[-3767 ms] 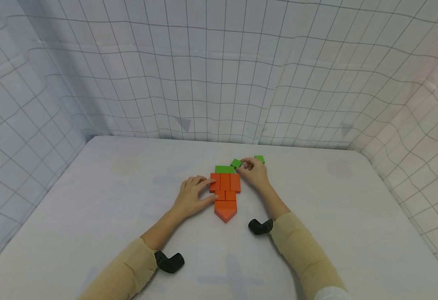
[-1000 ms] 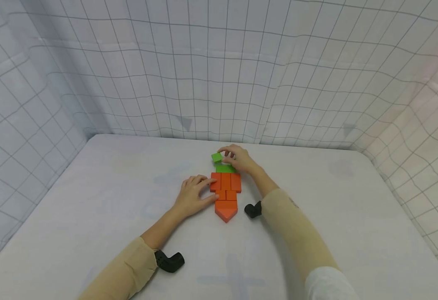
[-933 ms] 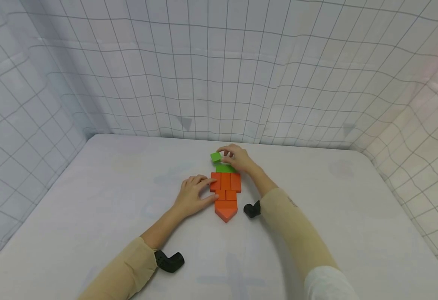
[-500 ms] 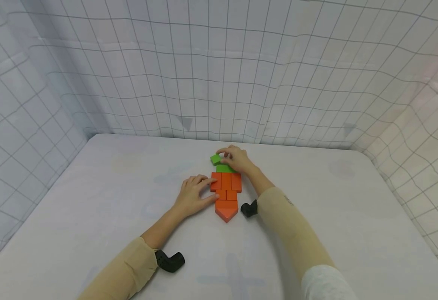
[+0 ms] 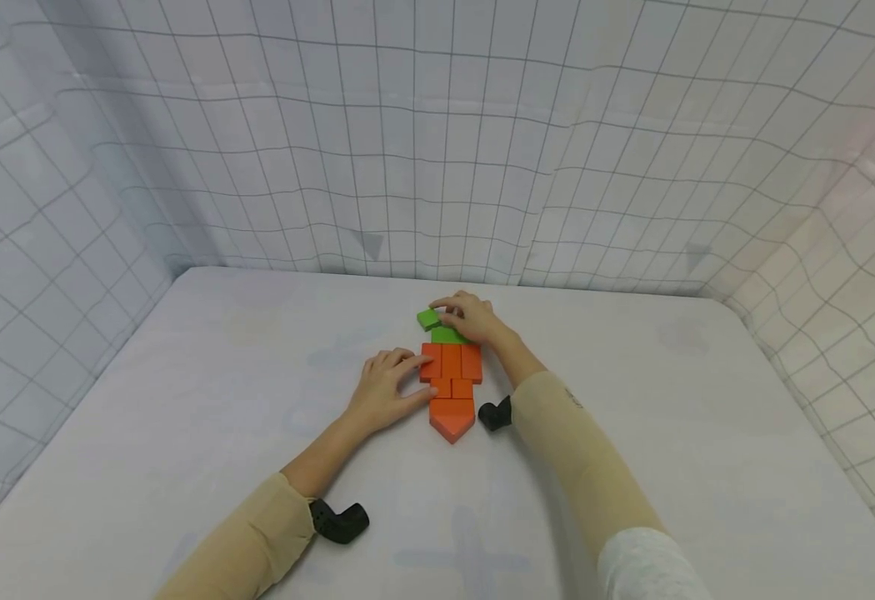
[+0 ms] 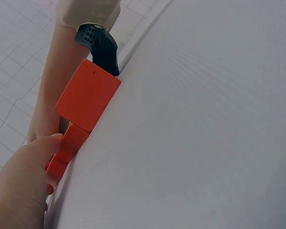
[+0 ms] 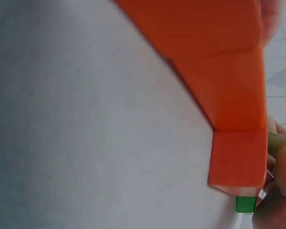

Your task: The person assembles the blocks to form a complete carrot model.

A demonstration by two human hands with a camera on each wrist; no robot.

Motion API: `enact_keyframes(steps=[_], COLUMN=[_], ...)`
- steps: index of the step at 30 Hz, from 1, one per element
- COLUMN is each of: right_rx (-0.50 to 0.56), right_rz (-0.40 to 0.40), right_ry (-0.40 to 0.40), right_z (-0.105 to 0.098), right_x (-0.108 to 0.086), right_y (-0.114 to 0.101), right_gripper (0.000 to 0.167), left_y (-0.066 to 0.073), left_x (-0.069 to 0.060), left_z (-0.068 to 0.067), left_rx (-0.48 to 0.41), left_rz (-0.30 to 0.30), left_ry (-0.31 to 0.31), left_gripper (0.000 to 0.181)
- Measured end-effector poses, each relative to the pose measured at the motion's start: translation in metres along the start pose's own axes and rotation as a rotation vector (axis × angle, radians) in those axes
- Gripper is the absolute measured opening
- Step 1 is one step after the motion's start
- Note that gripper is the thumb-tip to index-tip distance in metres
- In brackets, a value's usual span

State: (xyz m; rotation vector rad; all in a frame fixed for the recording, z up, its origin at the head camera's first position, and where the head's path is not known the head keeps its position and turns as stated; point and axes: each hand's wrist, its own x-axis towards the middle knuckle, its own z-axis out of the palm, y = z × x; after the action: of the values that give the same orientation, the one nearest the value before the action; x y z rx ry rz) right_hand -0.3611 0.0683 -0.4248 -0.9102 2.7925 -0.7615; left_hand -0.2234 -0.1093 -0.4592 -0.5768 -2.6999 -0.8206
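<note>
Orange blocks (image 5: 451, 362) lie joined in a pointed shape on the white table, the wedge-shaped block (image 5: 452, 419) nearest me. A long green block (image 5: 447, 336) sits against their far end, partly covered by my right hand (image 5: 471, 319). Thumb and forefinger of that hand pinch a small green block (image 5: 428, 320), turned askew at the long block's far left corner. My left hand (image 5: 379, 398) rests at the left side of the orange blocks, forefinger and thumb extended onto them. In the left wrist view, its thumb (image 6: 48, 143) touches an orange block (image 6: 72, 142).
Black angled devices (image 5: 339, 523) are strapped at both wrists, the right device (image 5: 495, 414) close beside the orange wedge. White gridded curtains (image 5: 437, 150) hang behind and beside the table (image 5: 692, 433).
My right hand has moved left from the right side, and a small green block now lies at the far left corner. Lately it has lowered and shifted slightly left. My left hand stays put.
</note>
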Motion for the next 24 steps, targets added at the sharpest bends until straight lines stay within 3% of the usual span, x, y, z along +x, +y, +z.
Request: enact_keyframes(steps=[24], right_rx=[-0.009], right_rz=[0.005], right_ry=[-0.024], right_z=[-0.0007], right_x=[-0.0019], right_y=[-0.0048], right_gripper=[0.03], left_y=[0.0], left_x=[-0.0002], left_z=[0.0004], left_rx=[-0.003], left_rz=[0.005], left_ry=[-0.003], left_gripper=[0.052])
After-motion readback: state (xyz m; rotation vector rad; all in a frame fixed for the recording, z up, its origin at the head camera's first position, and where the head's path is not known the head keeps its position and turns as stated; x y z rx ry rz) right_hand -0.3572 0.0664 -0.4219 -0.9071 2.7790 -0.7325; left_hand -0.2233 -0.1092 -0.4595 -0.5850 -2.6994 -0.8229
